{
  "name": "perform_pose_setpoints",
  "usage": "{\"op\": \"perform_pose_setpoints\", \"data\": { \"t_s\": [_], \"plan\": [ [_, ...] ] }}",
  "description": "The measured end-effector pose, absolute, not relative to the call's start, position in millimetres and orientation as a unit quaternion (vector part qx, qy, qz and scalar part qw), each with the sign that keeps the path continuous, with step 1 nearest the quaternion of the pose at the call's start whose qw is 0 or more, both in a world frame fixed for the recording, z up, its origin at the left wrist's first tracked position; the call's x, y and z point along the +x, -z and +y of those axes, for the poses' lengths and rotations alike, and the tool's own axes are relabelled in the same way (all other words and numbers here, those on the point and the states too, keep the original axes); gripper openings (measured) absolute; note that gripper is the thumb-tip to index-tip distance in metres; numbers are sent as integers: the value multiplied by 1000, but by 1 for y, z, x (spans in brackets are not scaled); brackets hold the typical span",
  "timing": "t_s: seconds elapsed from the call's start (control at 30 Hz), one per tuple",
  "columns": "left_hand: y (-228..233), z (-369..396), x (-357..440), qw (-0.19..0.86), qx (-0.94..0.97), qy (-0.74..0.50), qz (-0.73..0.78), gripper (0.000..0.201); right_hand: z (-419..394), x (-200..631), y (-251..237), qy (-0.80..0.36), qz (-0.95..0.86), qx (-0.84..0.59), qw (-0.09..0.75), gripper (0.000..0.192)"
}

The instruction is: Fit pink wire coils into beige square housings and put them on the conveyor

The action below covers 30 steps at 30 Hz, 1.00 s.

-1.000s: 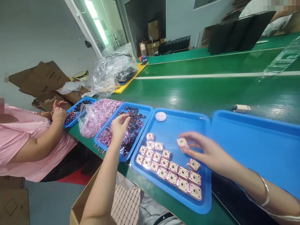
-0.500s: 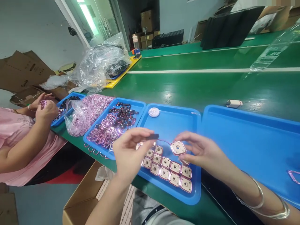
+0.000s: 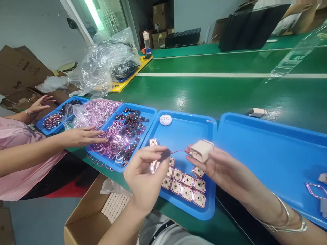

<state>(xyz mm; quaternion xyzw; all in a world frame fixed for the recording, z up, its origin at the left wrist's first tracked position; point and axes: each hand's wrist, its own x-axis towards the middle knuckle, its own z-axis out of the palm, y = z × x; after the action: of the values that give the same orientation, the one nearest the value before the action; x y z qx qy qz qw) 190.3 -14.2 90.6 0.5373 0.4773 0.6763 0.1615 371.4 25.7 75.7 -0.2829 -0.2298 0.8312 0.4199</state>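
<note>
My left hand [image 3: 143,177] pinches a small flat black piece [image 3: 166,155] between thumb and fingers. From that piece a thin dark red wire [image 3: 180,150] runs to a beige box-shaped housing [image 3: 201,150]. My right hand [image 3: 224,170] grips this housing from the right and below, its side face turned toward me. Below both hands, a blue tray [image 3: 189,215] bears several square beige pieces with pink metallic rims [image 3: 187,193], laid in rows. Part of these rows is hidden behind my left hand. A round white speckled disc [image 3: 166,119] lies near the tray's far edge.
Another blue tray [image 3: 255,136] on the right holds a pink metal ring [image 3: 316,190]. To the left, a co-worker's hand [image 3: 81,136] reaches over a tray of pink rings and black parts [image 3: 127,127]. A cardboard box [image 3: 84,223] stands below the table edge.
The housing in my right hand has turned from its rimmed square face to its side. The co-worker's nearer hand has moved right over the tray of pink rings.
</note>
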Motion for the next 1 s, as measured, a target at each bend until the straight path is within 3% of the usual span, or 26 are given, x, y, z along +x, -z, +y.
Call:
{"op": "perform_pose_setpoints", "data": {
  "t_s": [0.17,0.33,0.5,1.0],
  "plan": [
    [-91,-24,192,35,657,-626,418,23,20,363,-80,-889,-114,-242,372,15],
    [-93,-24,190,-9,779,-502,376,18,14,362,-80,-895,-108,-245,357,15],
    [-88,-26,189,-26,796,-495,348,23,14,362,-76,-898,-105,-251,347,18],
    [-101,-24,201,-26,795,-497,346,9,11,358,-79,-898,-128,-254,336,19]
  ]
}}
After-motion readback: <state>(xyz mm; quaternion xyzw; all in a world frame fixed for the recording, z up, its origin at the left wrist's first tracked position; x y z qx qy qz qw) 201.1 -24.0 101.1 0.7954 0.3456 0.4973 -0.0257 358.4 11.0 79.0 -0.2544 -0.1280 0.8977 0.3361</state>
